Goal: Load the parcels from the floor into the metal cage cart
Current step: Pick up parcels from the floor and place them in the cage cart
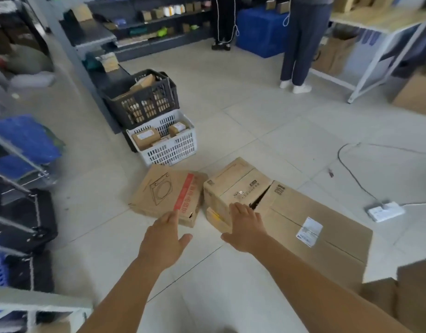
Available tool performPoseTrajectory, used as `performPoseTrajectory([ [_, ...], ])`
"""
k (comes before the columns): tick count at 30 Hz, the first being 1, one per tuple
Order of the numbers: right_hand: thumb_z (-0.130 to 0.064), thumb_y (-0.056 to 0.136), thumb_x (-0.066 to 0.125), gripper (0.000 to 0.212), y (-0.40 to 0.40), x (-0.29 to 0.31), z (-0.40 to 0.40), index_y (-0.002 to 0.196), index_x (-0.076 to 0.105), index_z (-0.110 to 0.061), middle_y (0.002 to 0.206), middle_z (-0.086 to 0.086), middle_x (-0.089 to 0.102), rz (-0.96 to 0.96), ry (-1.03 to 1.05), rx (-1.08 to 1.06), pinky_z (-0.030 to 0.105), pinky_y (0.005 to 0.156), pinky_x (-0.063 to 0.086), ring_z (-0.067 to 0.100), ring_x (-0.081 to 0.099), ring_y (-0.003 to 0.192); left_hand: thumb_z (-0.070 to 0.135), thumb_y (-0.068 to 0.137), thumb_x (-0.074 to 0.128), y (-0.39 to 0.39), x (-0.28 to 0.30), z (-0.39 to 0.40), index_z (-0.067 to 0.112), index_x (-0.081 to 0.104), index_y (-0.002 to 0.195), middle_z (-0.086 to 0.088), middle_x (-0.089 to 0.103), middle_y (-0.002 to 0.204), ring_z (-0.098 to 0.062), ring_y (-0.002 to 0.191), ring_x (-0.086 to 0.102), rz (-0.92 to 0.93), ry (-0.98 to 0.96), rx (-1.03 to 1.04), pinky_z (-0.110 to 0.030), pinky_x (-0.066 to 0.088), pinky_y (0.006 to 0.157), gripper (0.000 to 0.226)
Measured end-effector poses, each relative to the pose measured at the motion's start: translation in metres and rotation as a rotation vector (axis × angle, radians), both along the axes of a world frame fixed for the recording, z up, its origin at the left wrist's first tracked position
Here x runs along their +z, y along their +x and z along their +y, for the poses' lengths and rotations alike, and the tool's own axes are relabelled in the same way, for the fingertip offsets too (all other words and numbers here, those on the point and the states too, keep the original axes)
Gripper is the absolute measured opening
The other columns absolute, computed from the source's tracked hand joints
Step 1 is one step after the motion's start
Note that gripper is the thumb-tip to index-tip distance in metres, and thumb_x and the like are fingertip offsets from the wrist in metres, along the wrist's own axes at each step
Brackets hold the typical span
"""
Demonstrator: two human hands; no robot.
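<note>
Three cardboard parcels lie on the tiled floor in front of me. A flat box with a red stripe and a washing-machine drawing [166, 192] lies at the left. A taller box [233, 186] stands in the middle, and a large flat box with a white label [320, 236] lies at the right. My left hand [165, 236] is open, its fingertips at the near edge of the striped box. My right hand [246, 227] is open, its fingers over the near top edge of the middle box. The metal cage cart [17, 200] stands at the far left, blurred, with dark and blue items in it.
A white basket [180, 145] and a black crate [144, 102] with small parcels stand beyond the boxes. Two people stand at the back by shelves and a blue bin [260, 32]. A power strip [386, 210] and its cable lie on the floor at the right. More cardboard [413, 292] sits at the bottom right.
</note>
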State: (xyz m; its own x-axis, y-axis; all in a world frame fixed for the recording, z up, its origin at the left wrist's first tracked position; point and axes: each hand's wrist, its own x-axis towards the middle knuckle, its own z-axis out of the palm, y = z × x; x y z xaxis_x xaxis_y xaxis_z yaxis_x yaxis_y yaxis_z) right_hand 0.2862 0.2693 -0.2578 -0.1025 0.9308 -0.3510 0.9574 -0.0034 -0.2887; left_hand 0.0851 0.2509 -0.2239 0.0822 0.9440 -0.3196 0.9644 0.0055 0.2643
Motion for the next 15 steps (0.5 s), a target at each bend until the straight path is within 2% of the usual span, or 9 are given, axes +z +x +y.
performPoseTrajectory([
  [6,-0.044,0.092,0.057,0.081,0.070,-0.011,-0.008,0.154,0.015,-0.012,0.159,0.002,0.018,-0.003,-0.012,-0.257,0.042,0.118,0.017,0.023,0.015,0.148,0.045,0.096,0.049,0.068,-0.018,0.042,0.012,0.016,0.153,-0.004,0.026,0.156,-0.022,0.140,0.030,-0.042,-0.034,-0.217,-0.034,0.030,0.113,0.074],
  [15,-0.048,0.092,0.057,0.081,0.140,-0.031,-0.024,0.153,0.016,-0.014,0.159,0.002,0.020,-0.054,-0.072,-0.637,0.038,0.117,0.018,0.022,0.016,0.147,0.040,0.097,0.048,0.146,-0.049,0.100,0.010,0.018,0.152,-0.006,0.030,0.154,-0.023,0.139,0.030,-0.026,-0.097,-0.526,-0.034,0.028,0.110,0.070],
])
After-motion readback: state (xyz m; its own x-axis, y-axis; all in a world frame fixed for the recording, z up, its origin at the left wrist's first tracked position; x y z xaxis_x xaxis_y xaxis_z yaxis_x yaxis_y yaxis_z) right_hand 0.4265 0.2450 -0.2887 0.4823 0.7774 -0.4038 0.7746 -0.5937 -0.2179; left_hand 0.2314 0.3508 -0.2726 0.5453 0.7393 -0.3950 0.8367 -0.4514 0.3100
